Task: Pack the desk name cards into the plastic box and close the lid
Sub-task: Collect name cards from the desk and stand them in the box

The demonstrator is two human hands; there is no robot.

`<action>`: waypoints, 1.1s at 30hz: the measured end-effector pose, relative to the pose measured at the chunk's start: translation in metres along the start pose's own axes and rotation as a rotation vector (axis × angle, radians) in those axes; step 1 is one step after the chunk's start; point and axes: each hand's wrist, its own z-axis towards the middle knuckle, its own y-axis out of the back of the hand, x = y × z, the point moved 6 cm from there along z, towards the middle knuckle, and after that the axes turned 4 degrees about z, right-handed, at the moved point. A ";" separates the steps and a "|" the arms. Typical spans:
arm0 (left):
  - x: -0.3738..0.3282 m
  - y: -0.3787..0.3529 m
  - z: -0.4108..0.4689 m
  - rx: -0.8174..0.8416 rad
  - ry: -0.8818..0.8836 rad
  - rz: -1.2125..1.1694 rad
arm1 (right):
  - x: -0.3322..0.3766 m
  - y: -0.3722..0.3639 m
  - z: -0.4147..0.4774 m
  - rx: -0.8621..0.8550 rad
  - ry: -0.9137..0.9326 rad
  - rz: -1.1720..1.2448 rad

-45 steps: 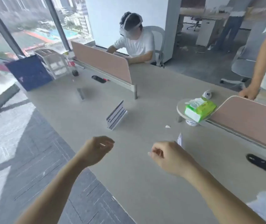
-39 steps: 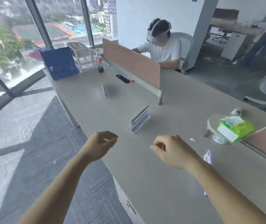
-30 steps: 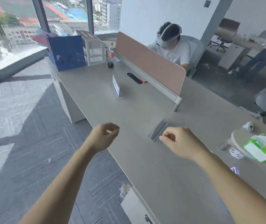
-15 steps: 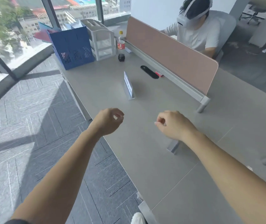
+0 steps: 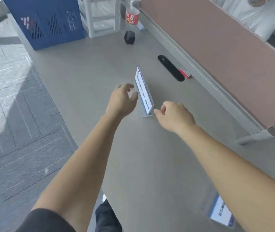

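A clear acrylic desk name card [image 5: 144,92] with a white and blue insert stands upright on the grey desk [image 5: 150,164]. My left hand [image 5: 121,101] is right at its left side, fingers spread and holding nothing. My right hand [image 5: 175,116] hovers at the card's near end with its fingers curled in, also holding nothing. A second name card [image 5: 220,213] lies at the bottom right, partly hidden by my right forearm. No plastic box with a lid shows clearly.
At the desk's far end stand a blue perforated crate [image 5: 49,22], a white rack [image 5: 100,17], a drink bottle [image 5: 132,15] and a small black object [image 5: 129,37]. A pink divider panel [image 5: 225,47] runs along the right, a black cable slot [image 5: 171,67] and a small red box [image 5: 185,73] beside it.
I have moved along the desk toward its far end. The upright name card is now between my hands, and my left hand has opened beside it. The card passed earlier lies behind my right arm.
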 end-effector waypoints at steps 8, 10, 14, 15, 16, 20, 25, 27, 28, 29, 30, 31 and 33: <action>0.001 -0.056 0.111 0.121 0.118 -0.288 | 0.025 -0.043 0.090 0.087 -0.150 0.015; -0.001 -0.067 0.126 0.155 0.127 -0.333 | 0.026 -0.048 0.099 0.098 -0.143 0.012; 0.002 -0.080 0.138 0.156 0.144 -0.377 | 0.025 -0.052 0.105 0.102 -0.128 0.024; 0.003 -0.081 0.139 0.154 0.143 -0.387 | 0.025 -0.052 0.105 0.102 -0.122 0.026; 0.004 -0.082 0.139 0.150 0.145 -0.397 | 0.023 -0.052 0.103 0.098 -0.114 0.029; -0.006 -0.075 0.124 0.101 0.116 -0.420 | 0.011 -0.039 0.083 0.059 -0.080 0.068; -0.056 -0.063 0.070 0.079 0.039 -0.441 | -0.019 0.008 0.022 -0.112 0.010 0.087; -0.085 -0.062 0.040 0.104 0.004 -0.452 | -0.035 0.033 -0.011 -0.185 0.037 0.084; -0.100 -0.062 0.023 0.114 -0.016 -0.453 | -0.044 0.044 -0.030 -0.217 0.044 0.085; -0.115 -0.062 0.006 0.113 -0.039 -0.448 | -0.054 0.056 -0.050 -0.250 0.050 0.091; -0.131 -0.061 -0.013 0.105 -0.066 -0.435 | -0.065 0.066 -0.071 -0.285 0.053 0.103; -0.147 -0.062 -0.032 0.097 -0.096 -0.425 | -0.077 0.076 -0.094 -0.323 0.055 0.120; -0.180 -0.065 -0.078 0.110 -0.147 -0.454 | -0.103 0.094 -0.145 -0.404 0.051 0.161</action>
